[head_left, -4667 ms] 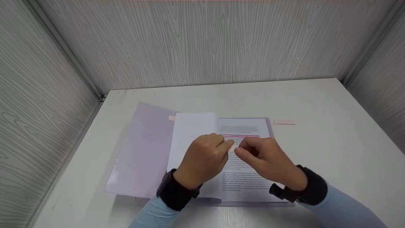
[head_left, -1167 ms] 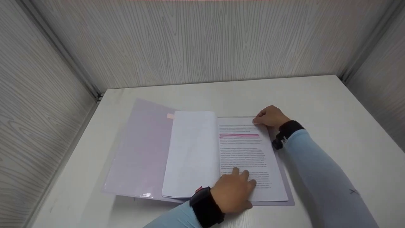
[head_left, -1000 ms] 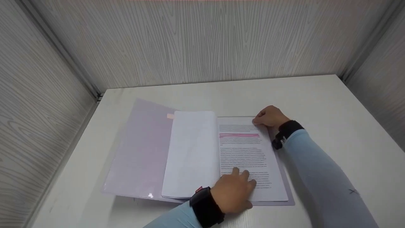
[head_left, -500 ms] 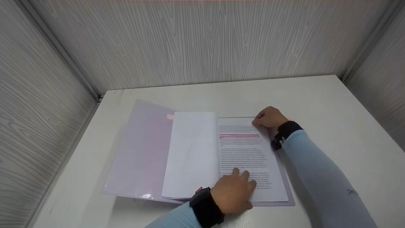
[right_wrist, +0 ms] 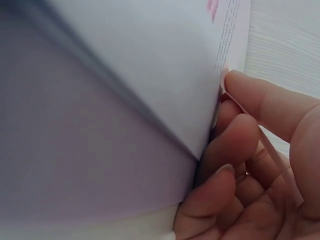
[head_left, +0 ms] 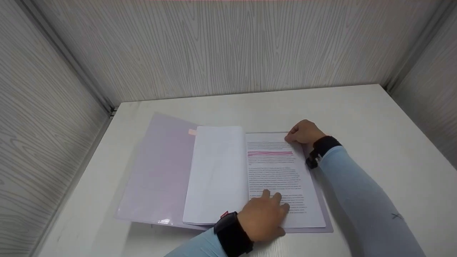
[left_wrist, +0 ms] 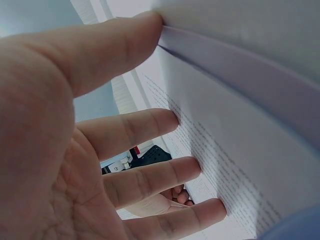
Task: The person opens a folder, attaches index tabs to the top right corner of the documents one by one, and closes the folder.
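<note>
A lilac folder lies open on the table, its turned white sheets on the left and a printed page with pink highlighted lines on the right. My left hand rests with spread fingers on the page's lower part; its thumb touches the lower edge in the left wrist view. At the page's top right corner, my right hand pinches a thin pink sticky tab between thumb and fingers, against the page edge. The tab is hidden by this hand in the head view.
Another peach tab sticks out beside the turned sheets. The white table is bordered by a wood-grain back panel and a left side panel.
From above the middle of the page, my left hand has come down onto its lower part and my right hand has moved to the top right corner. Over the last second both stay still.
</note>
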### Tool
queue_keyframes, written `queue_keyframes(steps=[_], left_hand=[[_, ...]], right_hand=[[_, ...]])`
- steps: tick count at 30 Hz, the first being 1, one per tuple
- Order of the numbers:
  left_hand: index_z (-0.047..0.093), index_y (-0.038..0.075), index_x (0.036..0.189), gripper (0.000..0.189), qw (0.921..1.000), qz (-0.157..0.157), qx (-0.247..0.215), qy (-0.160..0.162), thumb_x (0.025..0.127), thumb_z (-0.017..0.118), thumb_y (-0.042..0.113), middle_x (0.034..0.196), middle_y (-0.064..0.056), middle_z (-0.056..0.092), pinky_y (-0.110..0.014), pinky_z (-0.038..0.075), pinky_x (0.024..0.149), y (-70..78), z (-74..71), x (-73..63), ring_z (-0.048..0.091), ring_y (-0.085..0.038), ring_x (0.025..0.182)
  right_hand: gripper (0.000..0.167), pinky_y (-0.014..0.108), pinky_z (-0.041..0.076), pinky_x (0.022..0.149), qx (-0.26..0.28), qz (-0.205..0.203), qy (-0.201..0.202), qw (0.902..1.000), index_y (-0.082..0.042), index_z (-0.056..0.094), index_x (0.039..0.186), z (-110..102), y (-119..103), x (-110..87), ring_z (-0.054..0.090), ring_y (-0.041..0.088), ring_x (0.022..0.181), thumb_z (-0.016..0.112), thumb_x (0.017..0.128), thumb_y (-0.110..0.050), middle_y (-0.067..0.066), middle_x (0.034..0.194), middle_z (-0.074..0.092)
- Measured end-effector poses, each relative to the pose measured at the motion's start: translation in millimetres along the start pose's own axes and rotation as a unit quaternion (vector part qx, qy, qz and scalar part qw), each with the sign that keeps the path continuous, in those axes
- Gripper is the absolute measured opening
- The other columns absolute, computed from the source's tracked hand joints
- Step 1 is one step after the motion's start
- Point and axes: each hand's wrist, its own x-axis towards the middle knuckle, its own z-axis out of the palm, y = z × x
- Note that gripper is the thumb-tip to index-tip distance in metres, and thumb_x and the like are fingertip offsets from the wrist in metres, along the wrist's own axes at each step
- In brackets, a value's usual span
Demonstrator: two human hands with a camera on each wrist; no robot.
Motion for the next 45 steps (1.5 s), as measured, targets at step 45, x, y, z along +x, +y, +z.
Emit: queue_keyframes(steps=[45], left_hand=[[0.064,0.020,0.122,0.052,0.9998,-0.005,-0.014,-0.016,0.079,0.074,0.047,0.104,-0.001,0.059,-0.029,0.048,0.056,-0.2,0.7,2.3,0.050,-0.018,0.088]], right_hand=[[0.027,0.028,0.043,0.057,-0.038,0.006,0.035,0.9986,-0.001,0.067,0.089,0.7,-5.8,-4.8,0.054,0.021,0.071,0.075,0.082,-0.026,0.013,0.095,0.059]])
